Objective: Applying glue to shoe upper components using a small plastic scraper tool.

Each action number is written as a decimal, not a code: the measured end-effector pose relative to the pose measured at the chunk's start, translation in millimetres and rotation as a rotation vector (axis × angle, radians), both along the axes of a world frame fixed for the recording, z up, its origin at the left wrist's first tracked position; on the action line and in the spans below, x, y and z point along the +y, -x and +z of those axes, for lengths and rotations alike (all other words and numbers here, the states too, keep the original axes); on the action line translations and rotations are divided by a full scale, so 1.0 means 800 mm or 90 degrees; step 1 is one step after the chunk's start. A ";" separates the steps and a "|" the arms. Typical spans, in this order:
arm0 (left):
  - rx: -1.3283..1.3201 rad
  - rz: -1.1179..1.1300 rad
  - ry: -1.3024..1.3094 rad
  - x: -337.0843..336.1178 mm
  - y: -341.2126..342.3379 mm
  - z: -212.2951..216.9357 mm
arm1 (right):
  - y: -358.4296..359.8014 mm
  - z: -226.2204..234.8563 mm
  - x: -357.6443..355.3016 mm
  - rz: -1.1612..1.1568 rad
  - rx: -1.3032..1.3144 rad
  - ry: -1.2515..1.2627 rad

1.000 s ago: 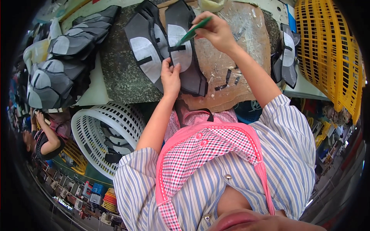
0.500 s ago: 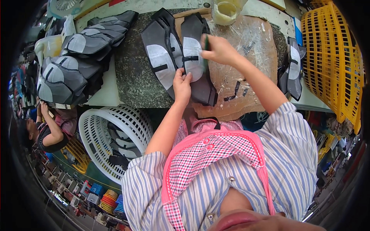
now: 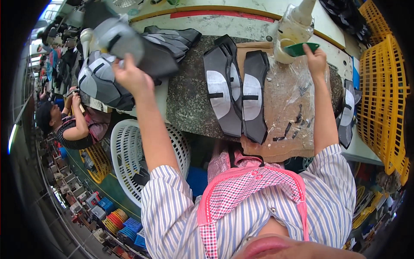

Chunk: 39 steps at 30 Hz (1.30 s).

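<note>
My left hand [image 3: 134, 78] is raised over the pile at the left, its fingers gripping a dark grey panel [image 3: 157, 58] with a light grey patch and a black strip. Motion blurs that panel. At the right, my right hand [image 3: 318, 62] pinches a green scraper [image 3: 297, 49], whose blade is at the mouth of a translucent cup [image 3: 282, 52] of yellowish paste. On the bench between my arms lie similar panels: a left stack [image 3: 222, 105] fanned at its top and, beside it, another panel [image 3: 254, 114]. A stained cardboard sheet [image 3: 286, 95] lies partly under them.
More panels [image 3: 110, 84] are heaped at the left. A white perforated basket [image 3: 125, 162] stands below the bench edge. Yellow baskets [image 3: 381, 99] stand at the right, near another small stack [image 3: 346, 114]. A co-worker [image 3: 71, 125] is at the far left.
My left hand has carried a panel from the cardboard to the left pile. My right hand has moved the scraper away from the panels to the cup. The view has shifted left.
</note>
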<state>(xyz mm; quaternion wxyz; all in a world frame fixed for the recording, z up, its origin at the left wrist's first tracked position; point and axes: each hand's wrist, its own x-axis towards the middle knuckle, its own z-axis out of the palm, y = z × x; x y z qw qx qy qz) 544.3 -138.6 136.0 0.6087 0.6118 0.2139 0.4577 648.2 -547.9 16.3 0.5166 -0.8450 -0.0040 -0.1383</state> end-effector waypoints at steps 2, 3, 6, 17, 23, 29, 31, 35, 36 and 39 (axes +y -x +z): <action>0.116 0.166 -0.108 0.071 -0.013 -0.036 | 0.007 -0.008 -0.007 -0.054 0.002 0.057; 0.180 0.199 -0.154 0.092 -0.012 -0.059 | 0.011 -0.011 -0.012 -0.107 0.006 0.111; 0.314 0.090 -0.176 0.085 0.007 -0.100 | 0.042 0.003 0.006 -0.053 0.040 -0.171; 0.547 -0.506 -0.237 -0.251 0.152 -0.158 | 0.074 -0.029 0.084 0.160 0.094 -0.221; 0.612 -0.445 -0.199 -0.252 0.146 -0.169 | 0.129 -0.019 0.079 0.395 0.135 -0.168; 0.627 -0.461 -0.048 -0.260 0.146 -0.168 | 0.050 -0.031 0.080 0.120 -0.176 0.177; 0.632 -0.430 -0.054 -0.261 0.146 -0.162 | 0.063 -0.025 0.085 0.142 -0.143 0.149; 0.619 -0.434 -0.153 -0.265 0.158 -0.171 | 0.117 -0.028 0.096 0.256 -0.103 0.013; 0.619 -0.441 -0.129 -0.261 0.162 -0.171 | 0.124 -0.027 0.091 0.300 0.036 -0.093; 0.674 -0.456 0.090 -0.258 0.152 -0.169 | 0.102 -0.002 0.064 0.311 0.271 -0.234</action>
